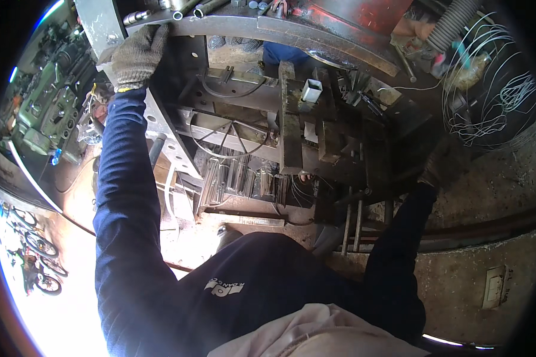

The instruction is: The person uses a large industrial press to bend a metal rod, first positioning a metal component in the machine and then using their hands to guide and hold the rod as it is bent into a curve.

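My left hand (pixel 138 58), in a grey knit work glove, rests at the corner where a pale steel upright (pixel 105 27) with holes meets the edge of a metal bench (pixel 220 25). Its fingers lie stretched along the metal, with the thumb apart. Far off to the right, my right hand (pixel 438 168) is a dark gloved shape beside the machine's lever side. Shadow and blur hide its fingers and anything in them. Between my arms stands a heavy steel frame (pixel 290 143) with a short white square tube (pixel 311 90) upright on it.
Bundled metal rods (pixel 226 178) lie low under the frame, near a half-round wire piece (pixel 232 140). Loose wire coils (pixel 512 95) and a corrugated hose (pixel 452 27) are at the right. A green machine (pixel 53 101) stands left. Pipe pieces (pixel 205 7) lie on the bench.
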A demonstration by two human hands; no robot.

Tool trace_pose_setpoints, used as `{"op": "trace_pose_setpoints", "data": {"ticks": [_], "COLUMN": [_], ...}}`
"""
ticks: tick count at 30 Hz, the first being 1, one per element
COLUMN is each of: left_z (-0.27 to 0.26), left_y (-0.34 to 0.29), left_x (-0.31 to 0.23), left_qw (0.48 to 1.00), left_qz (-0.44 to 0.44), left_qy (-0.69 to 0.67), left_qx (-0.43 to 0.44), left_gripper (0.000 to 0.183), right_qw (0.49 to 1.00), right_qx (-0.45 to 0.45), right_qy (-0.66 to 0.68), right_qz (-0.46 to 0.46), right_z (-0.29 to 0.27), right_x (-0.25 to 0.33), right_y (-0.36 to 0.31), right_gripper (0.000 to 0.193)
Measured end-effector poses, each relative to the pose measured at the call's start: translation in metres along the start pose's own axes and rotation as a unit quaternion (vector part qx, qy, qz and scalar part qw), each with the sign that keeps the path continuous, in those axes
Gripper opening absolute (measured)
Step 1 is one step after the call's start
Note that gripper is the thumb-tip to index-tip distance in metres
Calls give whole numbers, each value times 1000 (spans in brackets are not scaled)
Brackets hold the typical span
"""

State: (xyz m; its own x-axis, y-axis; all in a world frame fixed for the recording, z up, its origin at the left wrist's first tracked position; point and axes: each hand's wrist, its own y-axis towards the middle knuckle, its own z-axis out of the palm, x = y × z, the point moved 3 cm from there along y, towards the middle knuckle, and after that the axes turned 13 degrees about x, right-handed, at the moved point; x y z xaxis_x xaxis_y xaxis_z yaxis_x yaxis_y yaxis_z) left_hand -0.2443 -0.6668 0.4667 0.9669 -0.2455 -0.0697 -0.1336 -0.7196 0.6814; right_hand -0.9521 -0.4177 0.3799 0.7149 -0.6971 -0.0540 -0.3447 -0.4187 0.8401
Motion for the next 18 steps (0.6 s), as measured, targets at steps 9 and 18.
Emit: {"op": "trace_pose_setpoints", "data": {"ticks": [9,18], "left_z": [20,11], "left_y": [2,8], "left_x": [-7,27], "left_qw": [996,998], "left_qz": [45,-38], "left_qy": [-56,21], "left_qx": [-53,55], "left_gripper": [41,53], "right_qw": [970,985], "right_qx": [-184,-59], "right_qy": [78,158], "right_qz": [-136,-45], "right_z": [-60,-76], "right_x": [21,47], "right_y": [5,1], "right_gripper": [47,45]}}
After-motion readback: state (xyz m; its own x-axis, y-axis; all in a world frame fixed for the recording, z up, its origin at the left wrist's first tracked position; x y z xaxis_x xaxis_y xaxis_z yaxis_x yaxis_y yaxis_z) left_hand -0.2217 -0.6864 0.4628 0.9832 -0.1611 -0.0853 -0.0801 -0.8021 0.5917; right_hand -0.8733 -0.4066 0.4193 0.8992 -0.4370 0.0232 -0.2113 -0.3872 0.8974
